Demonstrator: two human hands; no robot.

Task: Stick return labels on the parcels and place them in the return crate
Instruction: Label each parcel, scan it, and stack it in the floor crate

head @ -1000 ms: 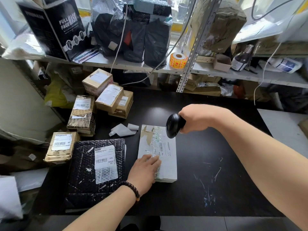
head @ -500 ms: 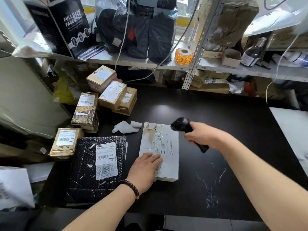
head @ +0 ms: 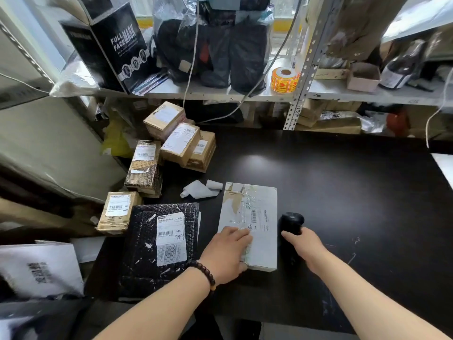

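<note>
Scanner (head: pixel 291 223) is dropping onto surface (head: pixel 343 192) beside white parcel (head: pixel 259 212), right grip (head: pixel 307 246) wrapping it. Left grip (head: pixel 226 253), spread, is pinning parcel; keep it flat.

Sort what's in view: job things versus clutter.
Job: white parcel under left hand; black parcel; brown parcels; scanner in right hand.
Clutter: mask box; bottle; black bags; carton.
</note>
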